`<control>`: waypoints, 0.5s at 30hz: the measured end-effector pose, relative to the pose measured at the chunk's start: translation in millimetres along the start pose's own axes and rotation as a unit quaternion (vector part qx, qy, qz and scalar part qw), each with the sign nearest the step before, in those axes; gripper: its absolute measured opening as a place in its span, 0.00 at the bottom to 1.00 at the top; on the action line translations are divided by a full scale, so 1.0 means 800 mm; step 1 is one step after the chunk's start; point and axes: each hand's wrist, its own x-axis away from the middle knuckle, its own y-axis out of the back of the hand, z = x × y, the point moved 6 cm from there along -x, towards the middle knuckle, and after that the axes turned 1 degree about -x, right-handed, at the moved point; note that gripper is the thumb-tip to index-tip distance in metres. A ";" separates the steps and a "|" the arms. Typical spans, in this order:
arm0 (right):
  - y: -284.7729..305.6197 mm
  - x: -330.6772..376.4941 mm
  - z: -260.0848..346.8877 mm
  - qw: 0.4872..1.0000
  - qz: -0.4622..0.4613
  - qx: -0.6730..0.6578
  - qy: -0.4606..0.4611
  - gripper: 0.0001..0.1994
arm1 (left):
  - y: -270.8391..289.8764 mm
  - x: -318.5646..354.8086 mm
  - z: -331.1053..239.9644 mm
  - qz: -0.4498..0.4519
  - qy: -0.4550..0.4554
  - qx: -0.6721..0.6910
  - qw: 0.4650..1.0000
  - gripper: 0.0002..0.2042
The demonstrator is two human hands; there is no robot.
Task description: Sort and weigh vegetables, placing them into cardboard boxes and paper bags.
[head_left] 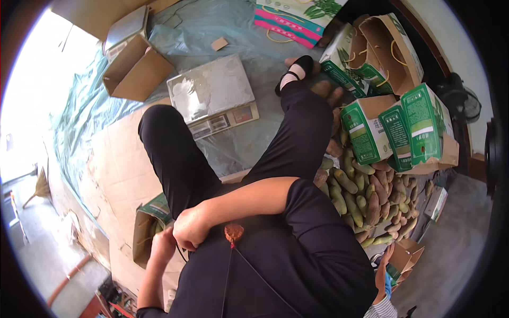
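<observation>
Head view: right hand (pixel 190 228), fingers curled, and left hand (pixel 163 245) both reaching into carton (pixel 146 228) beside left knee; left fingers hidden, cannot tell.

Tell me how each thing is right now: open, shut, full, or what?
Left hand: at the mouth of the open box beside the leg; grip hidden.
Right hand: curled shut, arm crossed over the lap.
Box by leg: open.
Scale: pan bare.
Green boxes: flaps open.
Mangoes: loose heap on floor.
Brown box: open, tipped on its side.
</observation>
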 end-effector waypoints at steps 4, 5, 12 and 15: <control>0.004 0.010 -0.005 1.000 -0.009 0.010 0.006 0.07 | 0.005 0.002 -0.027 -0.012 0.005 -0.004 1.000 0.09; 0.007 0.015 -0.011 1.000 -0.028 0.001 0.002 0.07 | 0.015 0.000 -0.043 -0.035 0.009 0.033 0.999 0.12; 0.009 0.032 -0.023 0.995 -0.097 0.029 -0.009 0.10 | 0.021 0.029 -0.080 0.027 -0.061 0.024 0.997 0.31; 0.003 0.027 -0.034 0.994 -0.090 0.043 -0.040 0.12 | 0.015 0.033 -0.081 0.018 -0.054 0.032 0.998 0.31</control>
